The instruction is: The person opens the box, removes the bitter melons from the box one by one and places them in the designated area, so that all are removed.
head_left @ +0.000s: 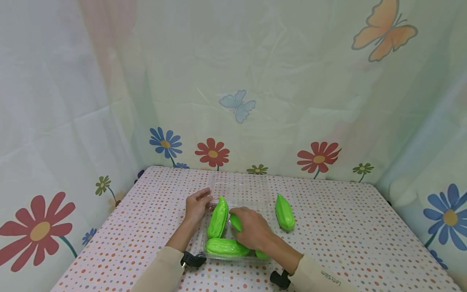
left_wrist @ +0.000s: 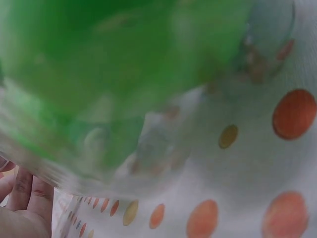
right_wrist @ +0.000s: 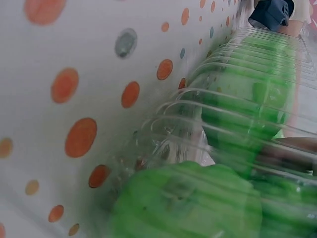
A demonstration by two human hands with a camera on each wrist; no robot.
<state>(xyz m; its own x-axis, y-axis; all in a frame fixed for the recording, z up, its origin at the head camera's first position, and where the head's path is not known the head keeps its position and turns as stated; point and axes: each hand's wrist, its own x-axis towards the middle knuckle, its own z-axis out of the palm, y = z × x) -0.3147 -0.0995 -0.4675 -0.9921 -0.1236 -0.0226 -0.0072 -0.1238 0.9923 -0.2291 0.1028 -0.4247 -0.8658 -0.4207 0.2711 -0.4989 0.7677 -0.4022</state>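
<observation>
By the right hand (head_left: 251, 227), a glossy green ridged plastic-looking gourd (head_left: 235, 222) is gripped in curled fingers and is largely covered, inside a clear ribbed plastic container (head_left: 228, 232). By the left hand (head_left: 197, 207), with fingers loosely extended and no gourd held, the container's left side is touched near its far corner; whether the rim is pinched cannot be told. In the container, a second green gourd (head_left: 218, 219) is laid lengthwise on the left, a third (head_left: 227, 247) is set across the near side, and a fourth (head_left: 261, 255) is partly hidden beneath the right forearm. Outside, a fifth (head_left: 285, 213) is placed on the dotted tablecloth (head_left: 339, 235), right of the container
</observation>
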